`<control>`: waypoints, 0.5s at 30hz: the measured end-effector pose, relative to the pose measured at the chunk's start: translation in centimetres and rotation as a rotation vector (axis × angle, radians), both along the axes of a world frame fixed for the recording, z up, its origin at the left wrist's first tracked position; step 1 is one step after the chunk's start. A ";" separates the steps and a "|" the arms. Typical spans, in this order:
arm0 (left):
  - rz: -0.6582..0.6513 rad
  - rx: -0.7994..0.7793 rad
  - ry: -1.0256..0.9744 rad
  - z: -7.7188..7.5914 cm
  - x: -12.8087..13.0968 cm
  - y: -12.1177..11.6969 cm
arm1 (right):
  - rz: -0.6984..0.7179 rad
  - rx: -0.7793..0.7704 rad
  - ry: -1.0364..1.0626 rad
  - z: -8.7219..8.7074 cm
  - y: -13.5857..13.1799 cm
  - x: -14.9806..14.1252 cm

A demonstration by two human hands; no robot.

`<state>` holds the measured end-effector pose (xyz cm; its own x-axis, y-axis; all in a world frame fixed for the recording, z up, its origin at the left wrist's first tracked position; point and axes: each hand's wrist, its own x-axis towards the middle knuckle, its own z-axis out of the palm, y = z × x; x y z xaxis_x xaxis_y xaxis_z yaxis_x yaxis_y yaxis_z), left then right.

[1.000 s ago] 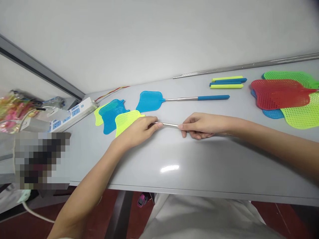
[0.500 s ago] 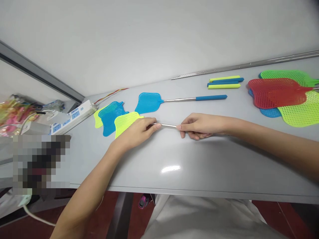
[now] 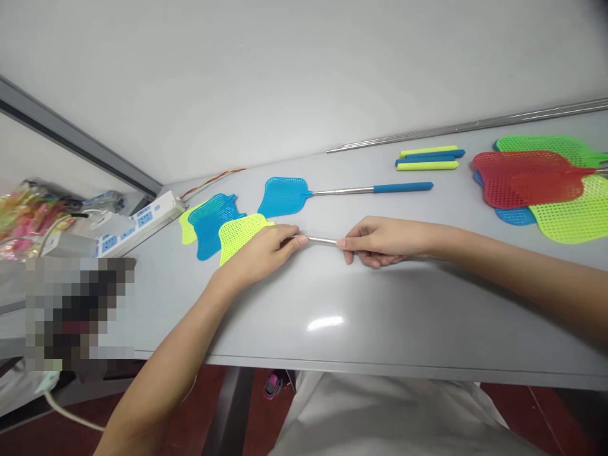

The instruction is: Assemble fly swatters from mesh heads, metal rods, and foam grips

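Note:
A short silver metal rod (image 3: 322,240) lies level between my two hands, just above or on the grey table. My left hand (image 3: 273,247) is closed on its left end, thumb and fingers pinching it. My right hand (image 3: 373,240) pinches the right end between thumb and forefinger, the other fingers curled. Partly under my left hand is a yellow-green fly swatter head (image 3: 242,234). Beyond my hands lies a whole fly swatter with a blue head (image 3: 284,196), a metal shaft (image 3: 344,190) and a blue handle grip (image 3: 403,187).
Blue swatter heads (image 3: 211,225) lie at the left near a white power strip (image 3: 142,221). Yellow and blue handle grips (image 3: 427,166) lie at the back right. Metal rods (image 3: 451,128) run along the wall. Red, green, yellow and blue swatter heads (image 3: 527,180) overlap at the right.

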<state>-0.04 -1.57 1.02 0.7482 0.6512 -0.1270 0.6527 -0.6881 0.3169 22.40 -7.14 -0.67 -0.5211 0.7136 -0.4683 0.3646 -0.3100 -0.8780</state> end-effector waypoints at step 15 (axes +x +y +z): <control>0.000 0.007 0.002 0.0 0.1 0.1 | 0.007 0.007 0.004 -0.1 0.1 0.0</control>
<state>0.02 -1.50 1.07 0.7481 0.6519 -0.1239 0.6532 -0.6905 0.3105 22.41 -7.08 -0.72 -0.5282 0.7128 -0.4613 0.3630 -0.3015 -0.8816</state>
